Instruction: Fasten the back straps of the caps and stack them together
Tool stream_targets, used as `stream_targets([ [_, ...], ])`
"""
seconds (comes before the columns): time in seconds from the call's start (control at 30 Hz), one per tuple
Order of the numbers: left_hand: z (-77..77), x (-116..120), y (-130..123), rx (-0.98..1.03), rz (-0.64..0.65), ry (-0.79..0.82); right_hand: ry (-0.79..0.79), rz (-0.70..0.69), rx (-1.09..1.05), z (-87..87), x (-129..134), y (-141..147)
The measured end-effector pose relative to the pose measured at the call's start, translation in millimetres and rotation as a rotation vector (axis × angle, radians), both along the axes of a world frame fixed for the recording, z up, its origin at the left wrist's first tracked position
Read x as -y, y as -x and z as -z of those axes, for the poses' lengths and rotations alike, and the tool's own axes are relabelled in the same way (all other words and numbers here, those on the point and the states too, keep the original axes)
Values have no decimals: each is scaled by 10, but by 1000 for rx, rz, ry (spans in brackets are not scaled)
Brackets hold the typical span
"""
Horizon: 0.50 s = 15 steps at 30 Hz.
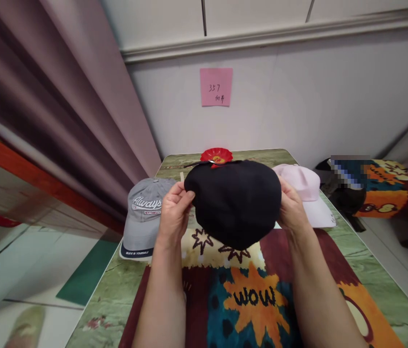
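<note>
Green, wood-patterned table point(377, 275), set against a pale wall. On it, a bright printed mat point(256, 296), "WOW" across one patch.

Black cap point(234, 203): held up over the far part of the mat, clear of it. Looks like plain cloth; I judge it light, soft, apt to sag in the middle if taken on one side only. Little risk of breakage; likely not slippery. Best hold: both side edges, light pressure, so the crown is not crushed.

Grey cap point(142, 208) on the table to the left, brim toward the wearer. Pink cap point(300, 186) to the right, brim also nearer; its brim looks stiffer than its crown.

Left hand point(176, 208): thumb on the near face, fingers pinching the black cap's left edge. Right hand point(292, 208): fingers closed around the opposite edge, tips hidden behind cloth.

Red dish point(216, 152) at the table's far end, partly covered from view.
</note>
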<state>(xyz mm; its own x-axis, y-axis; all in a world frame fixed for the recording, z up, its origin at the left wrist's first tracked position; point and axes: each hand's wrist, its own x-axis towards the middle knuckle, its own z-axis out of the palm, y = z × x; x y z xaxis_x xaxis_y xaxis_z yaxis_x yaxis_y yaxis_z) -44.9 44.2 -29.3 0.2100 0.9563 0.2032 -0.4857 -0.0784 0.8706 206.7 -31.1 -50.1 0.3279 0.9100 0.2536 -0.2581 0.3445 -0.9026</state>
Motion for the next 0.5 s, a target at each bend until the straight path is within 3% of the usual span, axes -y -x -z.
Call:
stream_targets([
  [0.1,-20,51,-107,109,117,188,42,17,-217,-81,-8,160],
  [0.2,55,87,-209,181,238,352,108,-8,-372,-24,-103,234],
  [0.37,187,163,-245,259,398,383,252,32,-583,211,-289,143],
  [0.5,192,161,-224,202,461,455,310,44,-645,240,-320,80],
])
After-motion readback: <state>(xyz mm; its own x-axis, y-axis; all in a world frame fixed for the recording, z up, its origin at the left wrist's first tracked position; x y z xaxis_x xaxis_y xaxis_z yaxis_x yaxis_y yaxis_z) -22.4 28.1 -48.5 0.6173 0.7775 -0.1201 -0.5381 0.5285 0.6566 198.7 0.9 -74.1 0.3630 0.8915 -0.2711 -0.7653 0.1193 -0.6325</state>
